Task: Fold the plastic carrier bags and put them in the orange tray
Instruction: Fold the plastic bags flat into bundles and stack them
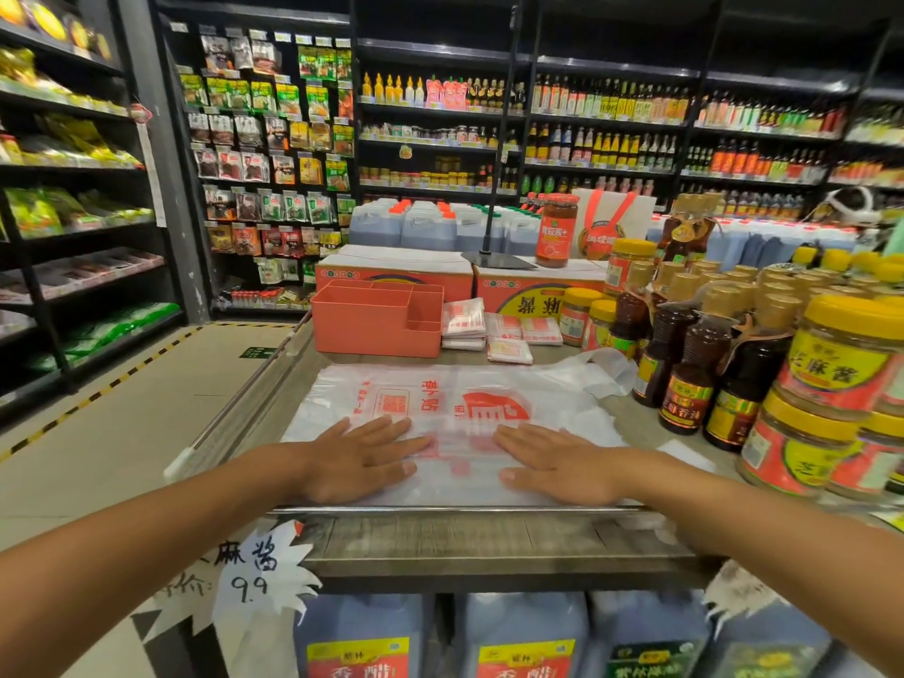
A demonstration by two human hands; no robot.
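Fingers of left hand and right hand press straight on the carrier bag, laid crosswise, handles pointing right.

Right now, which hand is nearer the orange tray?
Left. The left hand lies flat on the spread carrier bag, directly on the near side of the orange tray. The right hand presses the same bag farther right, toward the bottles.

Carrier bag is lying flat on the counter, near. Tray is sitting behind it, far left, with folded bags lying just right of it. Jars are crowding the right.
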